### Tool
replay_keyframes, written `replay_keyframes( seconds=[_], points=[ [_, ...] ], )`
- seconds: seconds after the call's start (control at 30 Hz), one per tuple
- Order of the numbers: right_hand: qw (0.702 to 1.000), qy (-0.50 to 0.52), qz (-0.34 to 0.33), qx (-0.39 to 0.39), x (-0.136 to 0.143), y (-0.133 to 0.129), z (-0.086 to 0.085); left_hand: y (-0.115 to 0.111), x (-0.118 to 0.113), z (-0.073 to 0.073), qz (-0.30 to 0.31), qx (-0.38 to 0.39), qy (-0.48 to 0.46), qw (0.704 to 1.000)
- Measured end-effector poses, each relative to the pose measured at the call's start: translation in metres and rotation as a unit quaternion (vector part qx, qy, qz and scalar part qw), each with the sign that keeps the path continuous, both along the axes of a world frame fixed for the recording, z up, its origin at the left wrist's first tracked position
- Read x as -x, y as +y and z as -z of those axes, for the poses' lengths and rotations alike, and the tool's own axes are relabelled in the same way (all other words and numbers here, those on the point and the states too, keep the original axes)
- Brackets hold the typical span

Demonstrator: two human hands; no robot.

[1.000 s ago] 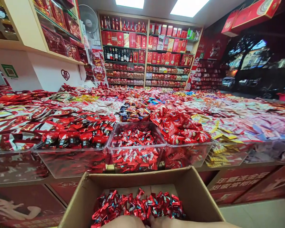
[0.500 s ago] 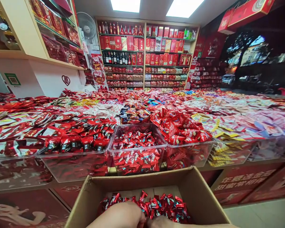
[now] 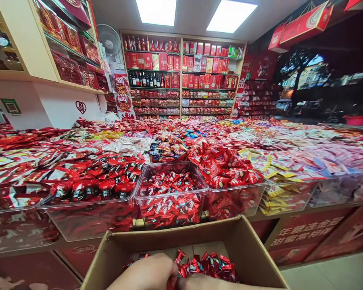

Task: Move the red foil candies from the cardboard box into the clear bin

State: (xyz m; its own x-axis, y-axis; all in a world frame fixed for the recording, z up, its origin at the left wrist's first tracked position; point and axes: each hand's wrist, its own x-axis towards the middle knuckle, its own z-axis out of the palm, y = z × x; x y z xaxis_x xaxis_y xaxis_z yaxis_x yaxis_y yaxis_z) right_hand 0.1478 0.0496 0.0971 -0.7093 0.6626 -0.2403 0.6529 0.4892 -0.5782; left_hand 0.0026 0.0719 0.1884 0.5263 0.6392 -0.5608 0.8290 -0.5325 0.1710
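Observation:
Below me an open cardboard box [image 3: 181, 241] holds a heap of small candies in shiny red wrappers [image 3: 213, 264]. Inside it, my left hand [image 3: 153, 268] is closed, its fingers curled down and inward on red wrapped candies at the heap's near left side. My right hand [image 3: 196, 281] reaches in from the lower right, close beside the left. Its fingers are hidden, so I cannot tell how they are bent. Just beyond the box stands a clear plastic bin [image 3: 171, 195] partly filled with similar red candies, its level lower than the neighbouring bins.
A bin of dark-and-red packets [image 3: 92, 191] adjoins on the left. Larger red packets [image 3: 226, 167] and yellow packets [image 3: 281, 189] lie to the right. More sweets cover the wide counter behind. Shelves of bottles and gift boxes [image 3: 153, 62] line the back wall.
The view has tilted up and shifted slightly, so the scene sits lower and a bit left. Both hands remain among the candies in the box, close together.

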Motion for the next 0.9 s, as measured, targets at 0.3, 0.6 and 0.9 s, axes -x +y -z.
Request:
replay_keyframes(
  seconds=[0.3,0.6,0.9],
  points=[
    [0.966,0.16,0.203,-0.007,-0.019,0.005,-0.066,0.011,0.006,0.002,-0.033,0.057,-0.144,0.987],
    [0.912,0.287,0.239,0.168,-0.033,0.002,-0.102,0.007,-0.003,-0.019,-0.087,0.171,-0.263,0.945],
    [0.952,0.225,0.198,0.06,-0.041,-0.001,-0.11,0.006,-0.005,-0.018,-0.07,0.158,-0.288,0.942]
  ],
)
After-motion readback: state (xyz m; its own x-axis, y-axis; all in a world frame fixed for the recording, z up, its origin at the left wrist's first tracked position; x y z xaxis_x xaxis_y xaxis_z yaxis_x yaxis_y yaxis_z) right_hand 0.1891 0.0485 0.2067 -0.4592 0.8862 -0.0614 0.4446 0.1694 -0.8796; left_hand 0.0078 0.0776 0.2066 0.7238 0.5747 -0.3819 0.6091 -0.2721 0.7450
